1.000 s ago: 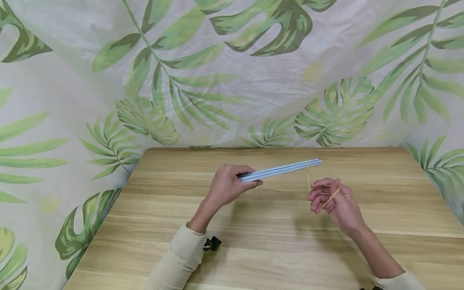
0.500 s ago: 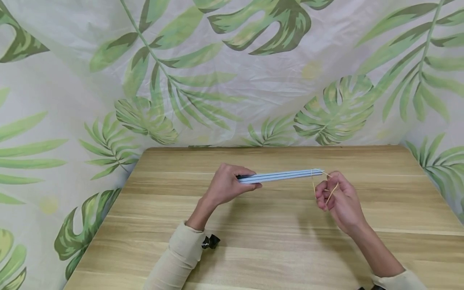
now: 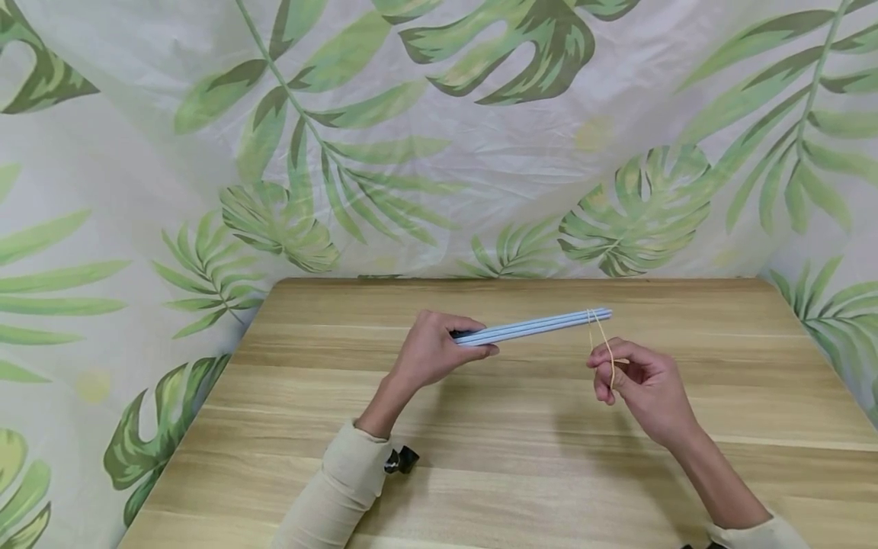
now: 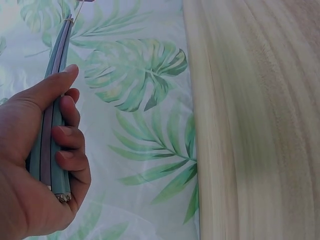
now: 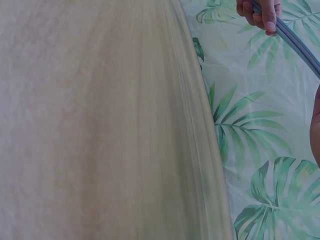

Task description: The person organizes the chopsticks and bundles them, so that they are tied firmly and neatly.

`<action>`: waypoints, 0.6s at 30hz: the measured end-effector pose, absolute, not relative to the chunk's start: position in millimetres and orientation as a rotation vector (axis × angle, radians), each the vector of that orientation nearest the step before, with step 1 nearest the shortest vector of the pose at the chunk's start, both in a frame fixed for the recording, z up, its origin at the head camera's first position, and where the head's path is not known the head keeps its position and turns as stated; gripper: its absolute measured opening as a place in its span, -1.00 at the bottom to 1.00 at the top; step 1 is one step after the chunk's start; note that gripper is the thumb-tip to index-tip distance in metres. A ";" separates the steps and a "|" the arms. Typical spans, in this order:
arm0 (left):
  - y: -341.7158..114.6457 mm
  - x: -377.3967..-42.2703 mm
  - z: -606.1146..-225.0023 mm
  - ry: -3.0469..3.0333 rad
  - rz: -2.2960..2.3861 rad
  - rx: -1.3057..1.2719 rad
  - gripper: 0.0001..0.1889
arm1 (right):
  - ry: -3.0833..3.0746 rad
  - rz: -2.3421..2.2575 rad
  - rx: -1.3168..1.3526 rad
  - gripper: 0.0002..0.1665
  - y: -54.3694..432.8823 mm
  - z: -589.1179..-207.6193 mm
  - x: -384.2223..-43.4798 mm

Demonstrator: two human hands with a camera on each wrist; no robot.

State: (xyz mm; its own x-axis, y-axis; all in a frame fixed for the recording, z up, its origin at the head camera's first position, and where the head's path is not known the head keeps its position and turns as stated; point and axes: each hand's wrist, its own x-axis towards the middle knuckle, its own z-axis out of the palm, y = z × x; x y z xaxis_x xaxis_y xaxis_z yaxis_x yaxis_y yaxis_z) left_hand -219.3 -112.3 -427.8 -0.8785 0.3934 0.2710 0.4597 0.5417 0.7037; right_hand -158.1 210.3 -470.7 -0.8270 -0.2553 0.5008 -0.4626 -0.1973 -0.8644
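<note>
A bundle of light blue chopsticks (image 3: 531,327) is held above the table by my left hand (image 3: 428,349), its thumb on one side and fingers on the other. The left wrist view shows the left hand (image 4: 47,150) wrapped round the chopsticks (image 4: 47,145) near their silver-tipped ends. A thin yellow rubber band (image 3: 604,335) loops round the bundle close to its far end. From there it stretches down to my right hand (image 3: 648,389), whose thumb and fingertips pinch it. Only an edge of the right hand (image 5: 316,127) shows in the right wrist view.
Below both hands lies a wood-grain table (image 3: 521,473). A leaf-print cloth (image 3: 507,175) hangs behind its far edge. On the left sleeve (image 3: 353,465), a small black device (image 3: 403,460) sticks out at the wrist.
My right hand rose to the chopsticks' tips, then drew back down, its fingers now closer together. The rubber band no longer crosses over the palm. The chopsticks' far end dipped and rose again.
</note>
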 end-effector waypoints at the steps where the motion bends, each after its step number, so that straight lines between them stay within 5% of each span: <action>1: -111.8 -219.0 -427.9 -2.693 -1.264 -0.743 -0.77 | -1.888 2.159 0.864 -0.77 209.8 -470.8 -158.3; 14: -108.7 -216.1 -428.6 -2.735 -1.232 -0.710 -0.74 | -1.949 2.195 0.953 -0.73 208.1 -470.1 -158.5; 18: -108.6 -216.0 -428.9 -2.736 -1.230 -0.688 -0.75 | -1.956 2.217 0.997 -0.54 210.3 -468.8 -158.3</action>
